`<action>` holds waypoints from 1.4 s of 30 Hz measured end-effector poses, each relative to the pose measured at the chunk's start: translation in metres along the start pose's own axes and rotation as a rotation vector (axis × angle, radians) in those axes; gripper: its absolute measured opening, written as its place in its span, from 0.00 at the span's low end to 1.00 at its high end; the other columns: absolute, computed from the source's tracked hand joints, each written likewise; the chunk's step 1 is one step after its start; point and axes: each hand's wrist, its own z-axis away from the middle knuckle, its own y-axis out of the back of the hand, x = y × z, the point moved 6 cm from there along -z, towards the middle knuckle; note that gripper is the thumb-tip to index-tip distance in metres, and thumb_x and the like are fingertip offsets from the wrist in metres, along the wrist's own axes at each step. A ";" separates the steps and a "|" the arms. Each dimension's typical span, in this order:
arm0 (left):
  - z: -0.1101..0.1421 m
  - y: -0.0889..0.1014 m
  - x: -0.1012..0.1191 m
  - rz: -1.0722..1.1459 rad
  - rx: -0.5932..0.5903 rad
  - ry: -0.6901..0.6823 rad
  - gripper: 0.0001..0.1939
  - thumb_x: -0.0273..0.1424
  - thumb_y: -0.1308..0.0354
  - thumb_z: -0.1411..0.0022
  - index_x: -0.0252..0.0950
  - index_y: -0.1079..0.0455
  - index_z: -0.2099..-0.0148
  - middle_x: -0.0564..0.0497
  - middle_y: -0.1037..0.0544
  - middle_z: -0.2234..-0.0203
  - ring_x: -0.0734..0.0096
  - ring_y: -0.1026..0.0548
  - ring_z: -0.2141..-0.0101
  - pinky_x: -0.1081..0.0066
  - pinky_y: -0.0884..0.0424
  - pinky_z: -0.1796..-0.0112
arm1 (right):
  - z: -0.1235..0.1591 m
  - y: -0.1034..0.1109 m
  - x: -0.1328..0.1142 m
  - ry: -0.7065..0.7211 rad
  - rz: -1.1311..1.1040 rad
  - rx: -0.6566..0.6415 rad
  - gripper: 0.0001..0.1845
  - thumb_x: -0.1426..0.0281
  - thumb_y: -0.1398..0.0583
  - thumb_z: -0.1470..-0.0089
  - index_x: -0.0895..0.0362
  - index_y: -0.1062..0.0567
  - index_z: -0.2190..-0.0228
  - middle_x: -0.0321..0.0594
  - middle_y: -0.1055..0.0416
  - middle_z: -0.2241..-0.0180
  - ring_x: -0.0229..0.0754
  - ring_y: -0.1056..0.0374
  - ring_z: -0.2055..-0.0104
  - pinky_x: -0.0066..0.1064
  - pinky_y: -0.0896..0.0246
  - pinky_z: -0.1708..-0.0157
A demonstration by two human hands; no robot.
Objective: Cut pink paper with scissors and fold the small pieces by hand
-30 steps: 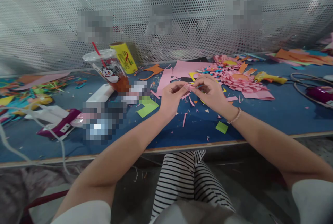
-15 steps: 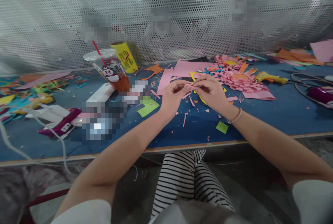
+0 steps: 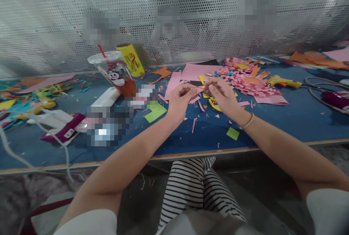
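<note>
My left hand point(image 3: 180, 101) and my right hand point(image 3: 222, 95) meet above the blue table point(image 3: 272, 126), fingers pinched together. Between the fingertips sits a small pink paper piece point(image 3: 200, 90), held by both hands. Just beyond the right hand lies a pile of folded pink paper petals point(image 3: 252, 84) with orange and yellow bits. Flat pink paper sheets point(image 3: 188, 73) lie behind the hands. A bracelet circles my right wrist.
A plastic cup with a red straw point(image 3: 116, 73) and a yellow can point(image 3: 131, 59) stand at the back left. A yellow glue gun point(image 3: 280, 80) and cables lie right; a purple-white tool point(image 3: 64, 127) left. Green squares point(image 3: 232, 133) and scraps litter the table. Perforated metal screen behind.
My right hand has drawn slightly to the right, opening a small gap between the two hands; the pink piece stays pinched. Nothing else has moved.
</note>
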 end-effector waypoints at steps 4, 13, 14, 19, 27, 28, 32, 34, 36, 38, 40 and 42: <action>0.001 -0.001 0.002 0.002 -0.019 -0.012 0.09 0.33 0.36 0.53 0.36 0.30 0.68 0.53 0.24 0.73 0.77 0.25 0.69 0.70 0.28 0.62 | 0.000 -0.006 0.002 0.025 0.036 -0.044 0.11 0.62 0.41 0.48 0.53 0.32 0.64 0.40 0.35 0.62 0.39 0.33 0.60 0.33 0.33 0.63; 0.002 -0.005 0.000 0.081 -0.034 0.044 0.10 0.32 0.34 0.55 0.34 0.30 0.69 0.55 0.26 0.75 0.79 0.26 0.71 0.72 0.28 0.62 | -0.003 -0.003 -0.012 0.127 0.173 -0.043 0.05 0.67 0.41 0.49 0.53 0.28 0.67 0.40 0.33 0.65 0.40 0.35 0.61 0.33 0.34 0.66; 0.002 -0.005 -0.001 0.096 -0.033 0.071 0.10 0.31 0.34 0.55 0.34 0.30 0.70 0.55 0.26 0.75 0.79 0.27 0.71 0.72 0.28 0.62 | -0.003 -0.003 -0.013 0.139 0.176 -0.047 0.05 0.69 0.41 0.49 0.52 0.28 0.67 0.40 0.33 0.64 0.40 0.35 0.60 0.34 0.34 0.66; 0.003 -0.007 -0.009 0.190 -0.063 0.278 0.08 0.30 0.36 0.52 0.35 0.31 0.69 0.54 0.25 0.74 0.79 0.25 0.71 0.72 0.28 0.63 | -0.002 -0.003 -0.013 0.161 0.186 -0.059 0.08 0.74 0.43 0.50 0.54 0.28 0.66 0.40 0.32 0.65 0.40 0.35 0.60 0.33 0.35 0.65; 0.004 -0.006 -0.015 0.180 -0.032 0.410 0.04 0.29 0.39 0.49 0.35 0.31 0.70 0.57 0.27 0.82 0.83 0.29 0.81 0.81 0.31 0.77 | -0.001 -0.004 -0.013 0.140 0.153 -0.082 0.03 0.71 0.42 0.49 0.55 0.28 0.69 0.39 0.31 0.68 0.37 0.35 0.66 0.30 0.37 0.69; 0.004 -0.006 -0.015 0.180 -0.031 0.406 0.04 0.29 0.39 0.48 0.35 0.31 0.70 0.57 0.28 0.82 0.84 0.30 0.82 0.81 0.31 0.77 | -0.001 -0.005 -0.013 0.132 0.146 -0.084 0.03 0.71 0.42 0.49 0.55 0.28 0.69 0.39 0.31 0.68 0.37 0.35 0.67 0.29 0.37 0.70; 0.002 -0.005 -0.017 0.194 -0.035 0.398 0.02 0.27 0.42 0.46 0.34 0.31 0.71 0.56 0.27 0.82 0.85 0.29 0.81 0.82 0.30 0.75 | -0.001 -0.005 -0.010 0.142 0.171 -0.059 0.02 0.71 0.42 0.50 0.55 0.28 0.71 0.39 0.31 0.69 0.37 0.35 0.68 0.29 0.37 0.73; 0.002 -0.006 -0.018 0.205 -0.050 0.403 0.03 0.26 0.43 0.45 0.33 0.31 0.71 0.54 0.26 0.80 0.84 0.28 0.79 0.81 0.29 0.73 | -0.001 -0.004 -0.011 0.175 0.233 -0.033 0.02 0.72 0.42 0.50 0.55 0.28 0.72 0.39 0.31 0.70 0.38 0.34 0.67 0.30 0.37 0.72; 0.002 -0.007 -0.018 0.218 -0.077 0.414 0.02 0.25 0.44 0.45 0.32 0.31 0.70 0.53 0.25 0.78 0.82 0.26 0.76 0.80 0.28 0.70 | -0.002 -0.002 -0.011 0.201 0.291 -0.007 0.02 0.73 0.42 0.51 0.55 0.28 0.73 0.39 0.30 0.70 0.39 0.34 0.66 0.33 0.36 0.68; 0.002 -0.008 -0.018 0.232 -0.103 0.422 0.02 0.24 0.44 0.45 0.32 0.31 0.69 0.53 0.24 0.76 0.81 0.25 0.75 0.78 0.27 0.67 | -0.002 0.000 -0.012 0.211 0.331 0.015 0.03 0.73 0.42 0.51 0.55 0.28 0.73 0.39 0.30 0.70 0.40 0.33 0.65 0.36 0.36 0.65; 0.004 -0.010 -0.016 0.229 -0.124 0.426 0.02 0.23 0.44 0.46 0.32 0.32 0.68 0.52 0.24 0.75 0.79 0.24 0.73 0.76 0.27 0.65 | -0.002 0.001 -0.013 0.221 0.357 0.023 0.03 0.73 0.42 0.50 0.55 0.28 0.73 0.39 0.30 0.70 0.41 0.33 0.64 0.37 0.36 0.63; 0.006 -0.011 -0.015 0.212 -0.133 0.422 0.05 0.22 0.43 0.48 0.32 0.32 0.66 0.52 0.24 0.74 0.78 0.24 0.72 0.75 0.28 0.64 | -0.001 0.002 -0.015 0.240 0.384 0.025 0.04 0.73 0.43 0.50 0.54 0.28 0.71 0.39 0.30 0.69 0.42 0.33 0.63 0.38 0.36 0.62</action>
